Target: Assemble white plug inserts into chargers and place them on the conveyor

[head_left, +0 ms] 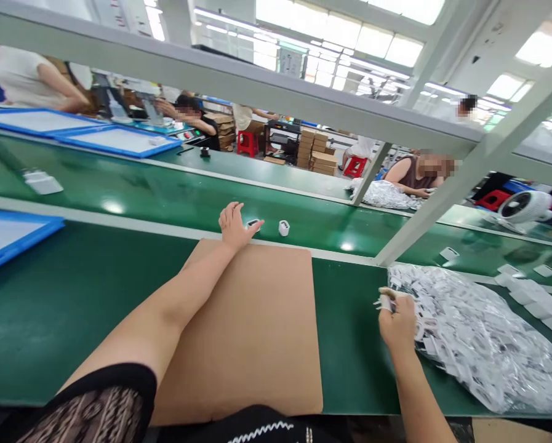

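My left hand (234, 227) reaches over the far edge of the cardboard sheet (257, 326) to the green belt, its fingers spread and holding nothing. Just by its thumb is a small white plastic housing (252, 224), partly covered by the hand. A second white housing (284, 228) with a dark opening stands a little to the right. My right hand (398, 320) is closed on a small white plug piece (385, 303) with thin prongs pointing left. Beside that hand lies a clear plastic bag (483, 335) full of white plastic parts.
A blue-rimmed tray (21, 237) sits at left; more trays (119, 140) lie on the bench beyond. White pieces (536, 301) line the right side. A slanted metal post (432, 200) and an overhead beam (239, 92) cross the view. Co-workers sit across, near a white fan (525, 206).
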